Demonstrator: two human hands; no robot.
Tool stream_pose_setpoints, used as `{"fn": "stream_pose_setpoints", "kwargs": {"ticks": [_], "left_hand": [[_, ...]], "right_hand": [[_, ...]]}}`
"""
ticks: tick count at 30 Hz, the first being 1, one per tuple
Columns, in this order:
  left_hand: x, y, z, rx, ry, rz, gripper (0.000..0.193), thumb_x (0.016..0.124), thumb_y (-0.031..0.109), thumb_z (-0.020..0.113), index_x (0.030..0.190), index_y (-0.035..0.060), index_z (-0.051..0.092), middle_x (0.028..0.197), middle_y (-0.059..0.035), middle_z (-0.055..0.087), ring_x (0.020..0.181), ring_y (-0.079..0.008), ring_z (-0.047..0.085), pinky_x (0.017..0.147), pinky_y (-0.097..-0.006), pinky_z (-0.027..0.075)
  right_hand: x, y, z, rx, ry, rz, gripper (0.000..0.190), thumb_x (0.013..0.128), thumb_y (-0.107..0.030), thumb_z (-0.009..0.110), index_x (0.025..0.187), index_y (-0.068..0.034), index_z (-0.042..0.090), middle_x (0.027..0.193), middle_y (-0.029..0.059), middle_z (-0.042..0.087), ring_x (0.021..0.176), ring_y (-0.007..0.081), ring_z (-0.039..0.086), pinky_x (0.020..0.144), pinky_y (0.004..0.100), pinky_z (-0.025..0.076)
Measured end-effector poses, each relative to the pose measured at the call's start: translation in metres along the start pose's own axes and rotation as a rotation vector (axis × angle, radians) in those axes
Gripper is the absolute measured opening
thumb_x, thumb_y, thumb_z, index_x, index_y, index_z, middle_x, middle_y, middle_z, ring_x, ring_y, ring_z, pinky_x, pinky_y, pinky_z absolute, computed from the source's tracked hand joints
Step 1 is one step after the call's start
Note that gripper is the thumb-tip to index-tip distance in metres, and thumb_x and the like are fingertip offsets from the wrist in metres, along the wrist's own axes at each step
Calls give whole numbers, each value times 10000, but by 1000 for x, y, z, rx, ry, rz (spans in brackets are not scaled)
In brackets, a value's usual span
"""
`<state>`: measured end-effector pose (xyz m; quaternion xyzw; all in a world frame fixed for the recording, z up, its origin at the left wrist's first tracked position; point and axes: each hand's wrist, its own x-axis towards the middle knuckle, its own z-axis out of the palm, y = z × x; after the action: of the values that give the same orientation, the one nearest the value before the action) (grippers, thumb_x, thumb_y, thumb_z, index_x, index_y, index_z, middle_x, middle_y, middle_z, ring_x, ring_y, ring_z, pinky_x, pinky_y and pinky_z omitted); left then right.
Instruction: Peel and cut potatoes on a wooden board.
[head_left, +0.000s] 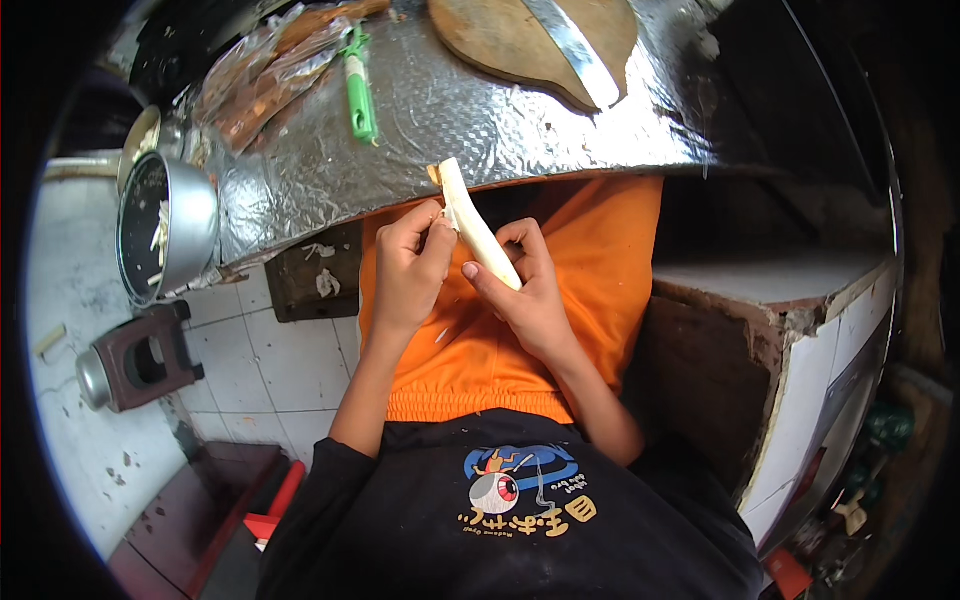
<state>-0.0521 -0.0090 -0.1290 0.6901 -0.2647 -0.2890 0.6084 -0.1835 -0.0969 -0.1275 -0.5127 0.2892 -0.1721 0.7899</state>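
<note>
A long, slightly curved, pale peeled vegetable (477, 232), perhaps a root, slants over my lap. My right hand (529, 296) grips its lower end, the thumb lying along the side nearest me. At its left flank, the thumb and forefinger of my left hand (416, 259) pinch a small pale strip of peel (450, 217). A brownish scrap (434, 175) clings near the far tip. Beyond my hands, a green-handled peeler (360, 94) rests on the foil-like covering of the counter (420, 150).
A broad knife blade (574, 49) lies across a wooden cutting board (487, 37). Clear plastic (281, 71) partly covers brown pieces. At the counter's left edge, a metal pot (191, 225) holds pale strips. A tiled ledge (780, 307) stands to my right.
</note>
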Motion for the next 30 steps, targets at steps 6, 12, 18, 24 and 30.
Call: {"fn": "stream_pose_setpoints", "kwargs": {"ticks": [6, 12, 18, 24, 30], "left_hand": [[10, 32, 23, 435, 26, 234, 293, 1011, 185, 537, 805, -22, 509, 600, -135, 493, 496, -222, 427, 494, -381, 359], [22, 49, 26, 550, -117, 357, 295, 1019, 152, 526, 778, -12, 480, 598, -151, 480, 492, -256, 422, 505, -386, 368], [21, 37, 28, 106, -175, 237, 336, 1015, 179, 533, 746, 9, 422, 583, -47, 434, 514, -77, 414, 478, -305, 332], [32, 53, 51, 372, 53, 366, 407, 1053, 286, 433, 768, -4, 451, 585, -117, 466, 509, -215, 475, 508, -397, 374], [33, 70, 57, 524, 85, 458, 471, 1075, 275, 400, 753, -51, 509, 564, -108, 451, 514, -193, 429, 504, -386, 347]], "right_hand": [[-1, 7, -4, -213, 113, -316, 311, 885, -76, 708, 1033, -36, 438, 801, 68, 558, 717, 101, 541, 619, 259, 445], [-8, -6, -10, -160, 199, -349, 302, 892, -81, 702, 1036, -32, 441, 759, 66, 554, 659, 88, 498, 564, 264, 416], [-18, -24, -21, 373, -55, -78, 279, 927, -79, 674, 1023, -77, 412, 796, -30, 439, 717, 34, 430, 594, 219, 347], [-12, -9, -15, -216, 157, -460, 318, 871, -38, 679, 1072, -40, 433, 814, 83, 540, 657, 173, 548, 569, 317, 427], [-21, -11, -13, -496, 253, -616, 385, 806, 33, 680, 1111, 9, 445, 854, 164, 570, 693, 273, 599, 618, 352, 471]]}}
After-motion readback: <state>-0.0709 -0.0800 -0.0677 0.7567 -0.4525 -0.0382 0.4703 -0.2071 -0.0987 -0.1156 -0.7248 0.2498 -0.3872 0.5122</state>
